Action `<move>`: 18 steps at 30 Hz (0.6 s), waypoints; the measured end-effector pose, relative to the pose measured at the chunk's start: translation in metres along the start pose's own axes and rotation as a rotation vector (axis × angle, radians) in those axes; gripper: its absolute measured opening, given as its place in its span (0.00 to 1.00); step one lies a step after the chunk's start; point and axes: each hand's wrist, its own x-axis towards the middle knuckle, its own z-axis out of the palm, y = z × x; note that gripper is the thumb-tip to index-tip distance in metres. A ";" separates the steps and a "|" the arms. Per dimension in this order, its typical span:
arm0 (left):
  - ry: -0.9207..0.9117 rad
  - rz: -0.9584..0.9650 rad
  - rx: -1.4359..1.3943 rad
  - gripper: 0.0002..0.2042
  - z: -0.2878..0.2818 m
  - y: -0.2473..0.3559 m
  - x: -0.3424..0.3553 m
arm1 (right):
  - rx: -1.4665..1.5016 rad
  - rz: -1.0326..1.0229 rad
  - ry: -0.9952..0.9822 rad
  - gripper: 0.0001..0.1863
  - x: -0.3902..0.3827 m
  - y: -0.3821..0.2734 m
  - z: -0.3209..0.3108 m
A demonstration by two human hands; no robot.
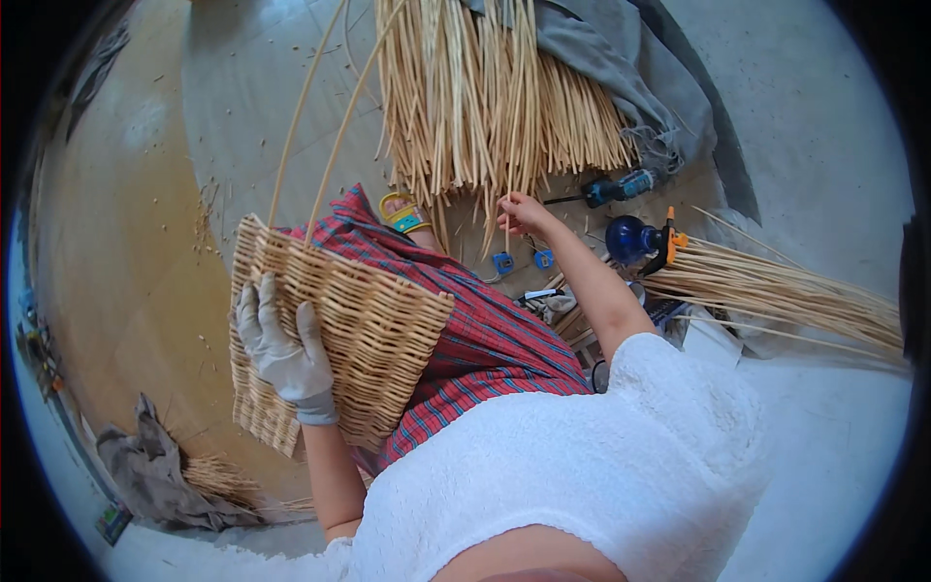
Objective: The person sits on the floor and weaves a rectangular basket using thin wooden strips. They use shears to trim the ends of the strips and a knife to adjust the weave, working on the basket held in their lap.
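Observation:
A woven wicker panel (pixel 364 330) leans tilted across my lap, with two long rods standing up from its top edge. My left hand (pixel 281 349), in a whitish glove, lies on the panel's face with its fingers stretched out and thumb apart. Out ahead to the right, my bare right hand (pixel 524 213) pinches a thin wicker rod (pixel 507 231) near its end. That rod reaches up into a large pile of pale rods (pixel 465 97), so its far end cannot be picked out.
Grey cloth (pixel 621 58) partly covers the rod pile. Beside my right hand lie a blue-black power tool (pixel 621 187) and two small blue tape measures (pixel 502 263). A dark blue bottle with an orange-black sprayer (pixel 635 240) stands by another rod bundle (pixel 776 291). Cloth-wrapped rods (pixel 218 477) lie lower left.

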 end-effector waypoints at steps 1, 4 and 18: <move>-0.008 -0.012 0.011 0.27 0.000 0.000 0.000 | -0.062 -0.012 0.055 0.13 0.001 0.005 0.002; -0.007 -0.033 0.052 0.27 -0.003 -0.001 -0.004 | -0.238 -0.075 0.180 0.12 0.010 0.015 0.006; -0.034 -0.023 0.114 0.26 -0.008 0.001 -0.012 | -0.516 -0.224 0.817 0.40 0.009 0.040 0.003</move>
